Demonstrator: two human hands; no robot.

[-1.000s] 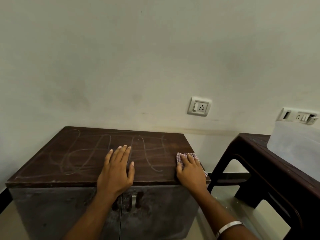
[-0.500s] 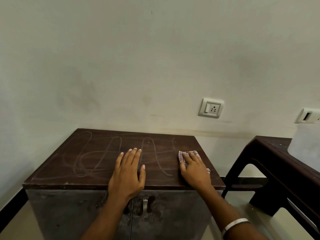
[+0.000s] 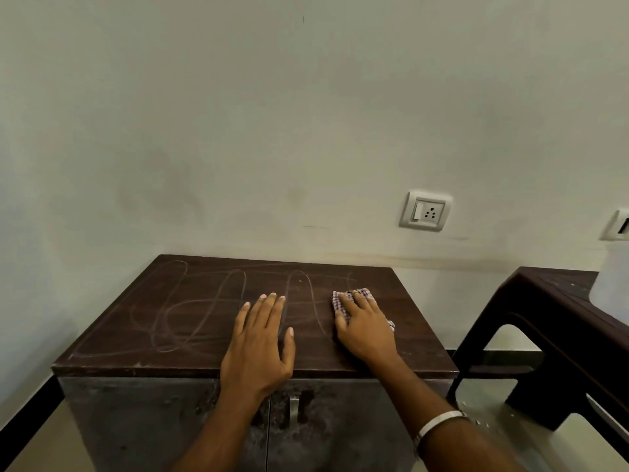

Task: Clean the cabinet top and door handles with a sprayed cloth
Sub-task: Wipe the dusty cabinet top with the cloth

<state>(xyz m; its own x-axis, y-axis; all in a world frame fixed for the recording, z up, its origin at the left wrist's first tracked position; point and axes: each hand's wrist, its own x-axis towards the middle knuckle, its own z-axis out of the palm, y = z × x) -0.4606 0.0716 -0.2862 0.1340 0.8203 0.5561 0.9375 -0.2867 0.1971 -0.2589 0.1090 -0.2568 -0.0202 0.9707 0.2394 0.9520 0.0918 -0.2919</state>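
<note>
We press our right hand (image 3: 366, 323), fingers straight, flat on the cloth (image 3: 343, 299) at 3 o'clock on the cabinet top (image 3: 143, 321). Our left hand (image 3: 260, 338) rests flat at 6 o'clock, grip wide, above a door handle (image 3: 294, 411).

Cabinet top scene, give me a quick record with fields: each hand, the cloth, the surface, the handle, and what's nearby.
left hand: flat on the cabinet top, fingers straight, holding nothing
right hand: presses the checked cloth onto the top, right side
cabinet top: dark brown, looping wipe streaks
door handle: metal, below the front edge, untouched
wall socket: on the wall, upper right
side table: dark, right of the cabinet
</note>
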